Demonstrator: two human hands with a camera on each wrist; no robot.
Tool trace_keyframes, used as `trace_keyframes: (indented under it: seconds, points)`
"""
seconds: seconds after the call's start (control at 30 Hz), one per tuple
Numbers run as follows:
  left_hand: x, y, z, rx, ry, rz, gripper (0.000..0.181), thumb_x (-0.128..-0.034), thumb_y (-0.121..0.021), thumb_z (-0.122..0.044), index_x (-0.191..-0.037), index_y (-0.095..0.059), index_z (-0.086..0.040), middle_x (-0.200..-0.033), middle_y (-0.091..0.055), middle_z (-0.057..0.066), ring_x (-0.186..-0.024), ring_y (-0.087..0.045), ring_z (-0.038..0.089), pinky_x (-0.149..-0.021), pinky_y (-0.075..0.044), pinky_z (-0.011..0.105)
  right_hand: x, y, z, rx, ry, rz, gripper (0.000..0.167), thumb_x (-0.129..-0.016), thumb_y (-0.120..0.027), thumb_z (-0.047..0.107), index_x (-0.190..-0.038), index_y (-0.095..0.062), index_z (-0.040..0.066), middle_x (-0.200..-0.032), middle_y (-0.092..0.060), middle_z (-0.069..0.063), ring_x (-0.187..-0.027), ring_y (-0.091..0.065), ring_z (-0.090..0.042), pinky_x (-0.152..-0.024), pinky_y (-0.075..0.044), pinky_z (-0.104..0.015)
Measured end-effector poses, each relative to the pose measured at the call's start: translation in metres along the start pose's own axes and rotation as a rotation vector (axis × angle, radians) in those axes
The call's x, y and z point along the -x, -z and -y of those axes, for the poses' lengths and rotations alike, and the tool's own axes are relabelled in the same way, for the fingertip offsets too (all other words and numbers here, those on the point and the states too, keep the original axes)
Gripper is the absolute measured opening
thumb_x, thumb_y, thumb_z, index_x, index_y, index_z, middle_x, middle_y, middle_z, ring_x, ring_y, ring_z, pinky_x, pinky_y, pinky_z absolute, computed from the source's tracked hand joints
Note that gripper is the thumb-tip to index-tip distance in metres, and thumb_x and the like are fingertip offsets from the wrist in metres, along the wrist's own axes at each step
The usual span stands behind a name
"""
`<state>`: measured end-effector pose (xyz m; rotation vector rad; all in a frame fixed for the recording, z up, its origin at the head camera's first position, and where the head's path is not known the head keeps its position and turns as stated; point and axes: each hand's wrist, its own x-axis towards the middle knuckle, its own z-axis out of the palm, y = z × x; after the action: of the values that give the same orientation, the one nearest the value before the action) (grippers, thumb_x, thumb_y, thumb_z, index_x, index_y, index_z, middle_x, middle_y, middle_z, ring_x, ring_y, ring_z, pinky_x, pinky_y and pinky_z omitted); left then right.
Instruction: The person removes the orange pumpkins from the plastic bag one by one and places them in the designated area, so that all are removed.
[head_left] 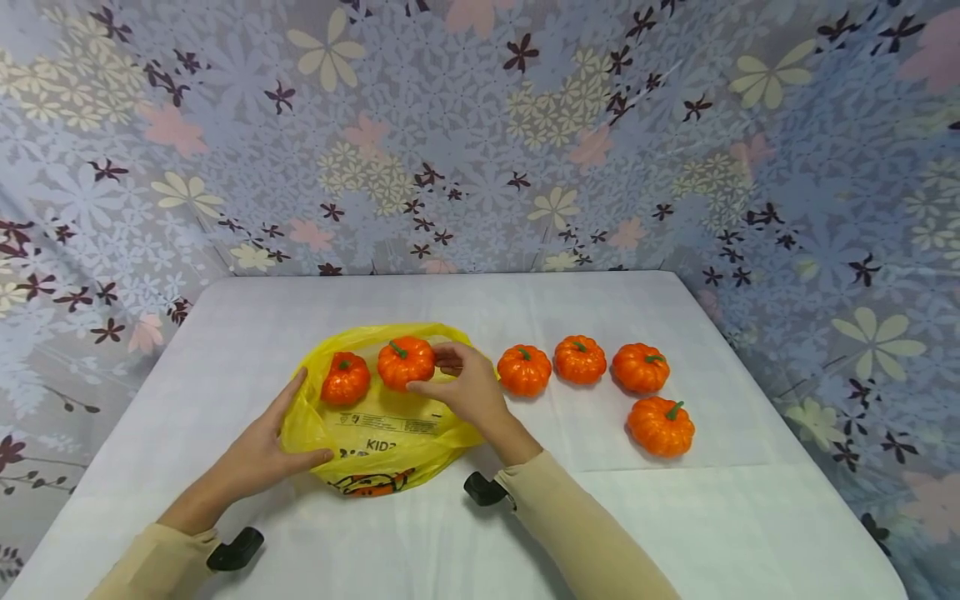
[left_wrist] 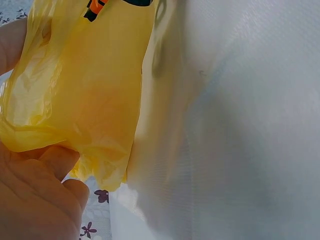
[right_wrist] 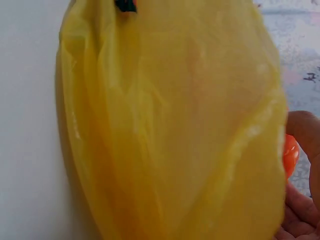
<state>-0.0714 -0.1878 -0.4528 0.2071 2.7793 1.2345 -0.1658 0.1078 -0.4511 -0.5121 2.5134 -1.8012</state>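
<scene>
A yellow plastic bag [head_left: 375,423] lies with its mouth spread open on the table. My left hand [head_left: 258,446] holds the bag's left side, fingers along the rim and thumb toward its front. In the left wrist view, some fingers of that hand are curled by the yellow film. A small orange pumpkin [head_left: 347,380] with a green stem sits inside the bag at the left. My right hand [head_left: 472,385] grips another small pumpkin [head_left: 406,363] by its right side, over the bag's mouth. The bag hides most of that pumpkin in the right wrist view.
Right of the bag stand several more small pumpkins [head_left: 580,360], the nearest one [head_left: 524,371] close to the bag's edge. A white cloth covers the table [head_left: 720,517]. Behind it hangs a floral curtain [head_left: 480,150].
</scene>
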Motion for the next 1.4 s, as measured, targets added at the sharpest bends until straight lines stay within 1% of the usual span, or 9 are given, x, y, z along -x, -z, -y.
trace_keyframes:
  seconds: [0.13,0.3,0.6,0.83,1.0,1.13,1.27,1.33,1.4]
  points:
    - [-0.002,0.001,-0.003,-0.002,0.012,0.009,0.122,-0.0794,-0.085,-0.043,-0.164,0.0,-0.02,-0.165,-0.01,0.025,-0.145,-0.016,0.055,-0.108,-0.021,0.075,0.003,0.011,0.003,-0.009,0.006,-0.037,0.064,-0.075,-0.092,0.029,-0.127,-0.063,0.005,-0.12,-0.066,-0.005,-0.111,-0.063,-0.024,-0.1,-0.051,-0.039]
    - [-0.001,0.0,-0.003,-0.011,0.028,0.012,0.122,-0.0798,-0.084,-0.043,-0.164,0.001,-0.021,-0.164,-0.011,0.027,-0.143,-0.017,0.057,-0.107,-0.021,0.076,0.008,0.024,0.004,-0.029,0.006,-0.071,0.062,-0.075,-0.091,0.027,-0.126,-0.063,0.004,-0.12,-0.066,-0.005,-0.109,-0.063,-0.02,-0.1,-0.052,-0.039]
    - [-0.001,0.0,-0.005,-0.027,-0.009,0.005,0.122,-0.0804,-0.084,-0.041,-0.163,0.001,-0.019,-0.164,-0.01,0.027,-0.143,-0.017,0.057,-0.107,-0.021,0.076,0.021,0.053,0.005,-0.058,0.007,-0.146,0.061,-0.073,-0.093,0.026,-0.123,-0.065,0.005,-0.116,-0.067,-0.006,-0.108,-0.064,-0.02,-0.1,-0.051,-0.043]
    - [0.001,0.001,-0.005,-0.025,0.005,0.014,0.122,-0.0799,-0.085,-0.041,-0.163,0.001,-0.019,-0.164,-0.01,0.027,-0.143,-0.017,0.057,-0.107,-0.021,0.076,0.038,0.073,0.005,-0.046,0.004,-0.19,0.061,-0.072,-0.094,0.027,-0.123,-0.066,0.006,-0.117,-0.067,-0.007,-0.108,-0.065,-0.022,-0.099,-0.052,-0.046]
    - [0.001,0.0,-0.003,-0.016,0.008,0.017,0.122,-0.0801,-0.085,-0.042,-0.163,0.002,-0.021,-0.164,-0.009,0.027,-0.143,-0.015,0.057,-0.106,-0.02,0.077,0.052,0.087,0.002,-0.018,0.003,-0.225,0.059,-0.073,-0.093,0.027,-0.122,-0.066,0.009,-0.117,-0.067,-0.003,-0.107,-0.065,-0.018,-0.099,-0.053,-0.041]
    - [0.002,0.0,-0.003,-0.012,0.016,0.021,0.122,-0.0802,-0.084,-0.043,-0.163,0.003,-0.022,-0.164,-0.008,0.027,-0.143,-0.015,0.057,-0.106,-0.02,0.077,0.064,0.101,-0.007,0.027,-0.017,-0.261,0.062,-0.073,-0.093,0.028,-0.123,-0.066,0.007,-0.119,-0.068,-0.004,-0.108,-0.065,-0.018,-0.099,-0.052,-0.035]
    - [0.002,-0.001,-0.002,-0.015,0.024,0.023,0.123,-0.0801,-0.084,-0.044,-0.163,0.003,-0.023,-0.164,-0.009,0.027,-0.143,-0.016,0.058,-0.106,-0.021,0.077,0.076,0.111,-0.016,0.029,-0.034,-0.295,0.061,-0.073,-0.093,0.025,-0.123,-0.065,0.005,-0.119,-0.068,-0.005,-0.107,-0.065,-0.018,-0.098,-0.053,-0.038]
    - [0.003,-0.001,-0.002,-0.014,0.023,0.023,0.123,-0.08,-0.084,-0.043,-0.163,0.003,-0.022,-0.164,-0.009,0.027,-0.143,-0.015,0.058,-0.106,-0.021,0.077,0.082,0.116,-0.017,0.022,-0.028,-0.31,0.062,-0.072,-0.093,0.022,-0.124,-0.065,0.003,-0.119,-0.068,-0.006,-0.107,-0.066,-0.019,-0.098,-0.053,-0.041]
    - [0.003,-0.001,-0.002,-0.012,0.019,0.022,0.123,-0.08,-0.084,-0.043,-0.163,0.003,-0.022,-0.164,-0.009,0.027,-0.143,-0.015,0.058,-0.106,-0.021,0.077,0.087,0.121,-0.019,0.032,-0.022,-0.32,0.061,-0.072,-0.093,0.021,-0.123,-0.065,0.002,-0.119,-0.067,-0.007,-0.107,-0.066,-0.02,-0.097,-0.053,-0.04]
